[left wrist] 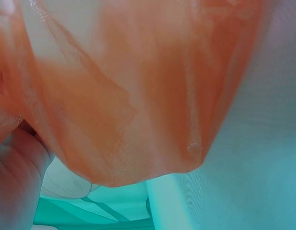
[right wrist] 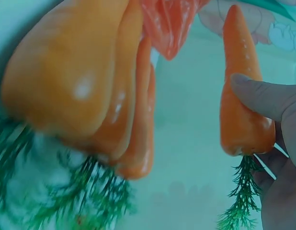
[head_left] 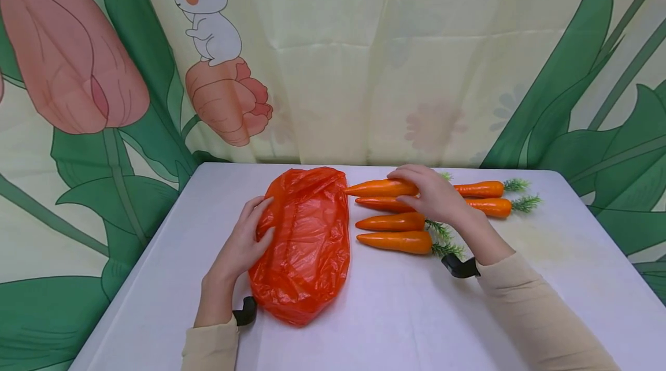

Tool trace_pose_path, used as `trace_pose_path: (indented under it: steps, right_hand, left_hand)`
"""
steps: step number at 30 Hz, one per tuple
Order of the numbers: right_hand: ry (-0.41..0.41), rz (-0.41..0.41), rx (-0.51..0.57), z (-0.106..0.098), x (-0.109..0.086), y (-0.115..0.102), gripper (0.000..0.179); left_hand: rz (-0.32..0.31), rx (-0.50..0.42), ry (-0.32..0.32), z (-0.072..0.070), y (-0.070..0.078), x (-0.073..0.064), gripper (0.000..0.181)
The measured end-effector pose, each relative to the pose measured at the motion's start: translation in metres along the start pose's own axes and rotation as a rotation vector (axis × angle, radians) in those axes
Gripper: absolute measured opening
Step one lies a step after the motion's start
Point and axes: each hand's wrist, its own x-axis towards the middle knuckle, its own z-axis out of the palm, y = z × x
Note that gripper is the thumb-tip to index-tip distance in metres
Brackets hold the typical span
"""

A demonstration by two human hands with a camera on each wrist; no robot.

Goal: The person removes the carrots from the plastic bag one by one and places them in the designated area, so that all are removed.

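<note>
A red plastic bag (head_left: 307, 244) lies on the table, with orange showing through its thin film in the left wrist view. My left hand (head_left: 247, 244) grips the bag's left side, thumb and fingers curved at the film. To the right, my right hand (head_left: 432, 192) holds a carrot (right wrist: 244, 110), thumb across its thick end and green leafy top hanging below. In the head view, this carrot's tip points left, right at the bag's edge. Several other carrots (head_left: 395, 241) lie beside it in rows, tips toward the bag.
The table (head_left: 390, 325) has a white cover. Two carrots (head_left: 481, 189) lie farther right, behind my right hand. A printed curtain (head_left: 333, 70) with tulips and a rabbit hangs right behind the table's back edge. Black wrist mounts (head_left: 460, 267) stick out beside both sleeves.
</note>
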Motion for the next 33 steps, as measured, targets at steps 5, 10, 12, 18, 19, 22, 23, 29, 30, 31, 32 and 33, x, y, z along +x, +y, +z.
trace_pose_path:
  steps: [5,10,12,18,19,22,23,29,30,31,32,33]
  right_hand:
    - [0.025,-0.009,0.007,-0.007,-0.015,0.012,0.044]
    - [0.065,-0.019,0.008,-0.013,-0.030,0.025,0.046]
    - [0.076,-0.022,0.006,-0.016,-0.036,0.029,0.046]
    - [0.111,-0.036,0.010,-0.021,-0.051,0.041,0.045]
    - [0.117,-0.037,0.010,-0.021,-0.053,0.043,0.045]
    - [0.131,-0.030,0.007,-0.022,-0.060,0.048,0.046]
    - [0.130,-0.026,0.006,-0.023,-0.062,0.050,0.046]
    - [0.121,0.013,-0.005,-0.025,-0.077,0.060,0.047]
    - [0.123,0.013,-0.009,-0.025,-0.079,0.062,0.048]
    - [0.123,0.009,-0.016,-0.026,-0.081,0.064,0.049]
    - [0.124,0.004,-0.020,-0.026,-0.083,0.066,0.050]
    - [0.126,0.001,-0.023,-0.026,-0.085,0.068,0.051]
  left_hand:
    - [0.001,-0.005,-0.001,0.000,0.001,0.000,0.067]
    - [0.007,0.003,0.001,-0.001,0.001,-0.001,0.066]
    - [0.008,0.006,0.001,-0.001,0.001,0.000,0.066]
    - [0.003,0.018,0.000,0.000,0.002,0.000,0.066]
    - [0.002,0.020,0.000,0.000,0.002,0.000,0.066]
    - [-0.001,0.020,-0.002,0.000,0.002,0.000,0.065]
    - [-0.002,0.020,-0.003,0.000,0.002,0.000,0.065]
    - [-0.007,0.023,-0.003,0.000,0.002,0.000,0.065]
    - [-0.006,0.024,-0.002,0.000,0.002,0.000,0.065]
    - [-0.004,0.024,-0.001,0.000,0.002,0.000,0.065]
    - [-0.002,0.025,0.000,0.000,0.002,0.000,0.065]
    - [0.000,0.025,0.001,0.000,0.002,0.000,0.065]
